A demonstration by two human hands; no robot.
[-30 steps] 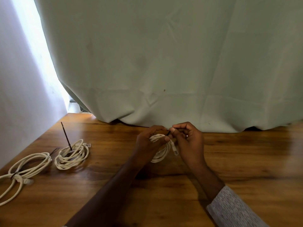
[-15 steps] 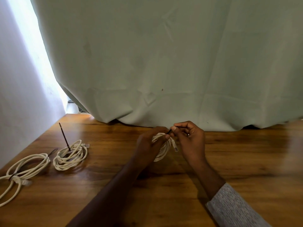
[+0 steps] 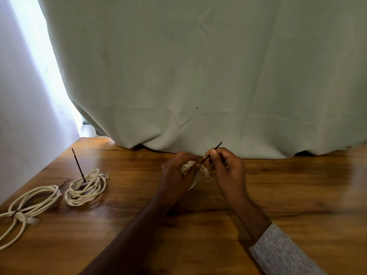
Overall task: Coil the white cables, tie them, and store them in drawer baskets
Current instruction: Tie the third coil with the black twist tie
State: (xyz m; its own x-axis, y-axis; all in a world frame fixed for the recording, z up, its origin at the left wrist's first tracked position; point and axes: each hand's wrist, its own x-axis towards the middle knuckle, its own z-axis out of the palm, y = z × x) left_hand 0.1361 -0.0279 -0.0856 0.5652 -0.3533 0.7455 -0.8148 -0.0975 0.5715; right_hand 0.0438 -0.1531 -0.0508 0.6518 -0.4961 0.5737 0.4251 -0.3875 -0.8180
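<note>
My left hand (image 3: 177, 171) grips a small coil of white cable (image 3: 195, 172) just above the wooden table (image 3: 198, 225), near its far edge. A clear plug end of that cable hangs down between my hands. My right hand (image 3: 226, 167) pinches a thin black cable tie (image 3: 211, 152) whose tail sticks up and to the right out of the coil. A second coiled white cable (image 3: 85, 188) lies at the left with a black tie standing upright from it. A third, looser white cable (image 3: 29, 205) lies at the far left, bound by a dark tie.
A pale green curtain (image 3: 198, 76) hangs down onto the table's far edge right behind my hands. A white wall (image 3: 23, 116) borders the table on the left. No drawer or basket is in view.
My right hand has pulled the black tie's tail up and to the right, so more of it shows above my fingers. The view has shifted slightly.
</note>
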